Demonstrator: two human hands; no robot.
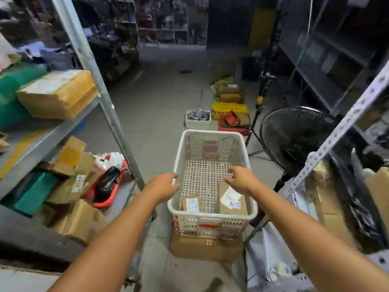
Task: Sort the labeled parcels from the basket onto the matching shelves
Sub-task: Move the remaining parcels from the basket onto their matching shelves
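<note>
White plastic rim of the basket (212, 131) lies just under the left hand (165, 187), whose fingers are loosely bent and hold nothing; whether they touch the rim cannot be told. The right hand (242, 179) hovers inside the basket, fingers relaxed and apart, also empty. Below it, at the near wall, lies a brown parcel marked A-2 (233, 205), with a smaller labelled parcel (191, 204) to its left. The basket stands on a cardboard box (204, 248). A shelf (42, 142) of boxes stands left, a black fan (294, 138) right.
</note>
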